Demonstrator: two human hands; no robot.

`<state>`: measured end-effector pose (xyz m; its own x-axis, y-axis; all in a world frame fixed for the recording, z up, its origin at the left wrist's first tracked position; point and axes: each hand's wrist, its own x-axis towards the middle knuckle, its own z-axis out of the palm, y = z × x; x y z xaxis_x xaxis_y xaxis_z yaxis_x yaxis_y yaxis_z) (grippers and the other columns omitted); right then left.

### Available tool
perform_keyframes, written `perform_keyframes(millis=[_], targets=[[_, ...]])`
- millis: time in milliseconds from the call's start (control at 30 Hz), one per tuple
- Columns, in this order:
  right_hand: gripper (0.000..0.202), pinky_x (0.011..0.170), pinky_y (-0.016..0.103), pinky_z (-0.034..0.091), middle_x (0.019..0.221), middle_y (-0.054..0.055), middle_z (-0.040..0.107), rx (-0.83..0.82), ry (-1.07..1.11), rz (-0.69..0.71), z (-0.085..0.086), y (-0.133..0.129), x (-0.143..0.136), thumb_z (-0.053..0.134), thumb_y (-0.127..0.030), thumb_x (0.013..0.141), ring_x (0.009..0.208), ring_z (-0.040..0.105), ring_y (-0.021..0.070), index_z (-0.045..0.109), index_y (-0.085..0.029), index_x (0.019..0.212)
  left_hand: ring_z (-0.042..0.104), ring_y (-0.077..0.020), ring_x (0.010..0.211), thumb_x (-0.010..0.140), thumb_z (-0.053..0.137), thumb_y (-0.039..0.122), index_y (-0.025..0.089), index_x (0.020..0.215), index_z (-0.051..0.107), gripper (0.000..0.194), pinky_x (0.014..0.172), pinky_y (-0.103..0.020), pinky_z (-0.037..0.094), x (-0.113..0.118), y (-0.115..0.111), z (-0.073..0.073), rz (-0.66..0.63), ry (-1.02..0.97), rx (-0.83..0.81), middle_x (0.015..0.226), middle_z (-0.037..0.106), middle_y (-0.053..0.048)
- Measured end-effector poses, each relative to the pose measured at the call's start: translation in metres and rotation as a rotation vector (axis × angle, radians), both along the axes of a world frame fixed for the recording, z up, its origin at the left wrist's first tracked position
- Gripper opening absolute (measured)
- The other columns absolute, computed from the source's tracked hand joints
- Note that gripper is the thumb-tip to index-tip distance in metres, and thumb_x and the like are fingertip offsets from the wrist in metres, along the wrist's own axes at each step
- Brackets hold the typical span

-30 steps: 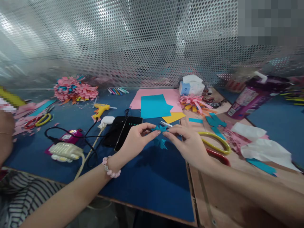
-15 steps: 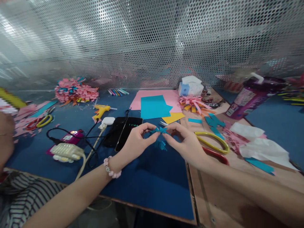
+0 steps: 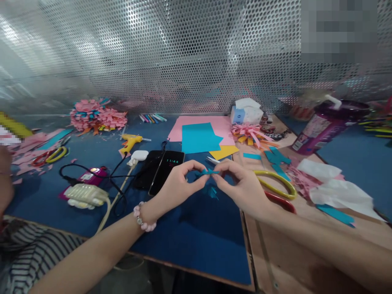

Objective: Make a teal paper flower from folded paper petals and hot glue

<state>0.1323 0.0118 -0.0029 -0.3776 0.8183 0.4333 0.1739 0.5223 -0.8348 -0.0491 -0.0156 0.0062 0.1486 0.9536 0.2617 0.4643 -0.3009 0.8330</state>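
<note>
Between my two hands, above the blue tabletop, is a small piece of blue paper (image 3: 210,172) with cut, fringed edges. My left hand (image 3: 180,181) pinches its left end between thumb and fingertips. The right end is pinched the same way by my right hand (image 3: 240,183). Just below my fingertips lie small blue paper scraps (image 3: 212,192). Scissors (image 3: 277,182) with yellow and red handles lie partly under my right hand, their tips showing past my fingers. A phone (image 3: 165,167) lies left of my left hand.
Blue sheet (image 3: 200,139) and pink sheet (image 3: 174,126) lie ahead. A glue gun (image 3: 131,142), a power strip (image 3: 87,195) and cables sit left. To the right are a tissue box (image 3: 246,112), crumpled tissue (image 3: 339,194) and a purple cup (image 3: 321,126). Another person's arm (image 3: 4,175) is at far left.
My fingers have shifted slightly on the blue paper, which now looks flatter and tilted more edge-on. Both hands stay in nearly the same place.
</note>
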Motion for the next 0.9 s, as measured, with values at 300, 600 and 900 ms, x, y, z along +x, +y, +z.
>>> perform_keyframes(millis=[300, 600, 900], targets=[[0.008, 0.063, 0.027, 0.042, 0.079, 0.001, 0.062, 0.162, -0.16, 0.082, 0.002, 0.006, 0.008, 0.058, -0.02, 0.085, 0.071, 0.054, 0.0133, 0.063, -0.02, 0.079, 0.061, -0.0185, 0.089, 0.084, 0.061, 0.03, 0.019, 0.092, 0.062, 0.014, 0.082, -0.033, 0.046, -0.007, -0.001, 0.012, -0.141, 0.263, 0.209, 0.093, 0.067, -0.006], [0.016, 0.079, 0.035, 0.045, 0.083, 0.004, 0.067, 0.34, -0.488, 0.278, 0.025, 0.015, 0.012, 0.054, -0.018, 0.087, 0.08, 0.061, 0.018, 0.067, -0.021, 0.079, 0.06, -0.0187, 0.083, 0.087, 0.059, 0.034, 0.019, 0.079, 0.061, 0.018, 0.081, -0.034, 0.042, -0.01, 0.004, 0.006, -0.255, 0.465, 0.264, 0.083, 0.068, -0.004], [0.037, 0.069, 0.031, 0.044, 0.09, 0.004, 0.069, 0.24, -0.62, 0.23, 0.045, 0.04, 0.032, 0.039, -0.041, 0.098, 0.079, 0.061, 0.018, 0.071, -0.024, 0.089, 0.051, -0.0138, 0.062, 0.082, 0.06, 0.031, 0.018, 0.067, 0.063, 0.02, 0.061, -0.027, 0.038, -0.046, 0.037, 0.031, 0.17, 0.19, 0.142, 0.064, 0.06, 0.0]])
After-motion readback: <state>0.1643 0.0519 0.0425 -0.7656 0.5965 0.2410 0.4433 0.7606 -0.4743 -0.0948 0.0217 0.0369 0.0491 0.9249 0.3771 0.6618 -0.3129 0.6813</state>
